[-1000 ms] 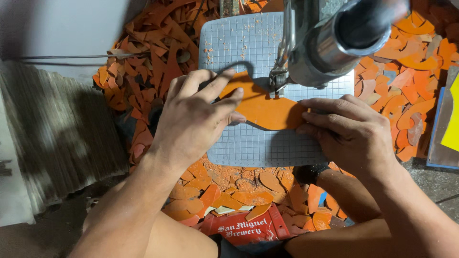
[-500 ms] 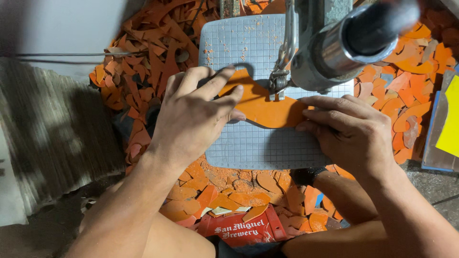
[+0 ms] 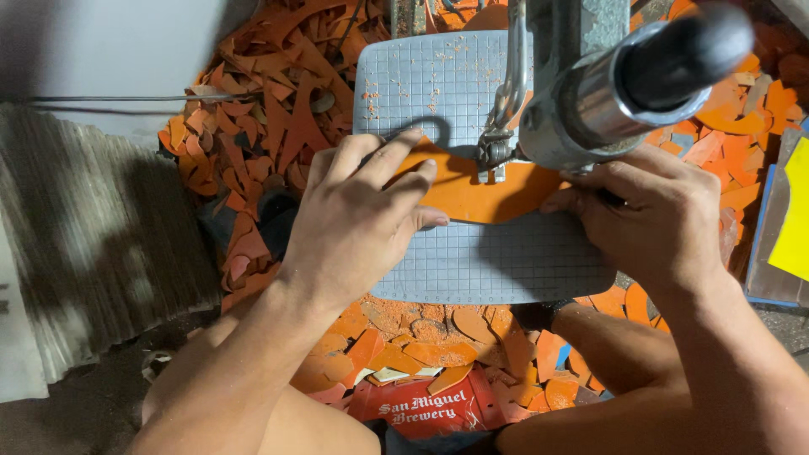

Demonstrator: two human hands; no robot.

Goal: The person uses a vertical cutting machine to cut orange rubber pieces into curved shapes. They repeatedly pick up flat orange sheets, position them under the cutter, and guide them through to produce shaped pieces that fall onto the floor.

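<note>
Since the earlier frame both hands have crept rightward; left hand [image 3: 358, 215] and right hand [image 3: 653, 215], spread flat, press the orange sheet [image 3: 480, 194] on the gridded table [image 3: 497, 270], where fingertips risk sliding into the blade [image 3: 497, 160]

The floor [image 3: 101, 413] is dark, dusty concrete, showing bare at the lower left, below and left of the fingers. Over it lies a deep litter of orange offcuts [image 3: 253, 109], heaped left of and beyond the fingers and again on the near side of the grey gridded worktop [image 3: 506, 270]. A stack of ribbed grey sheets [image 3: 93, 253] fills the far left, with a pale flat panel [image 3: 101, 50] behind it at the top left. At the right edge, well past the fingers, stands a yellow sheet [image 3: 794, 223] on a blue-rimmed board. A red printed carton [image 3: 421, 409] lies among the scraps at the bottom. Light falls from above, casting soft shadows leftward.
</note>
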